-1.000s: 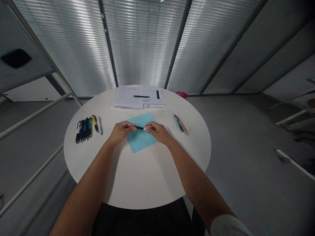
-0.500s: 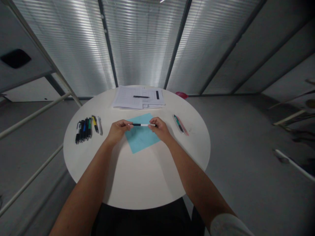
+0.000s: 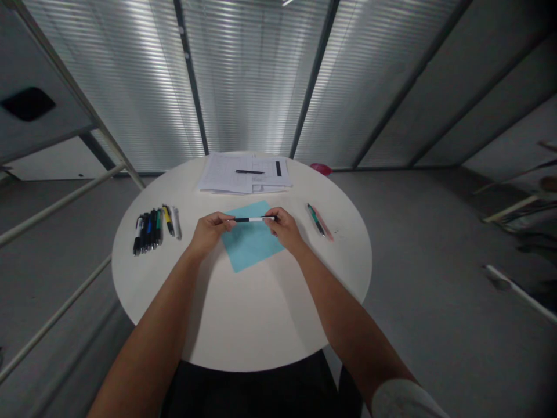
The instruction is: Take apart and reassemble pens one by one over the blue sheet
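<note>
A slim black-and-white pen (image 3: 251, 219) lies level between my hands, above a light blue sheet (image 3: 251, 247). My left hand (image 3: 211, 229) is shut on its left end, and my right hand (image 3: 285, 227) is shut on its right end. Both hands hover around the top edge of the sheet, and I cannot tell whether they touch it. The sheet lies on a round white table (image 3: 248, 313), with part of its top edge hidden behind the pen and my hands.
A stack of printed papers (image 3: 221, 174) with a black pen (image 3: 250, 172) on it lies at the far edge. Several pens (image 3: 150, 231) lie side by side on the left. A green pen (image 3: 316, 219) and a pink item (image 3: 324, 224) lie on the right.
My hands have moved apart, and the pen has gone from slightly tilted to level. More of its length now shows between them, including a black section at the right.
</note>
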A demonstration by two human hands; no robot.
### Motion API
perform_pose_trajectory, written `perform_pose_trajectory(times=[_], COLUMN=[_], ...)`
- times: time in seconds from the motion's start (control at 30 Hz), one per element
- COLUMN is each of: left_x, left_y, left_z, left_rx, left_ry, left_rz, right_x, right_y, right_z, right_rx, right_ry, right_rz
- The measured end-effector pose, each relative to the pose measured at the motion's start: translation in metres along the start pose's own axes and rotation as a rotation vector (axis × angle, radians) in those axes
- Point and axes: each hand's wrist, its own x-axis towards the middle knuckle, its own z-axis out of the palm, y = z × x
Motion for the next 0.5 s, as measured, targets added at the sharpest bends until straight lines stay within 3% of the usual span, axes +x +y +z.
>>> perform_pose_trajectory(times=[0.3, 0.5], left_x=[-0.0016, -0.0031], left_y=[0.0022, 0.0033], left_z=[-0.0005, 0.0022], left_rx=[-0.014, 0.026], left_ry=[-0.014, -0.010], left_rz=[0.020, 0.020], right_x=[-0.0044, -0.0027], right_y=[-0.0095, -0.0093], right_z=[0.0024, 0.0026], right_rx=[-0.164, -0.059], right_ry=[0.048, 0.052], right_rz=[0.089, 0.154])
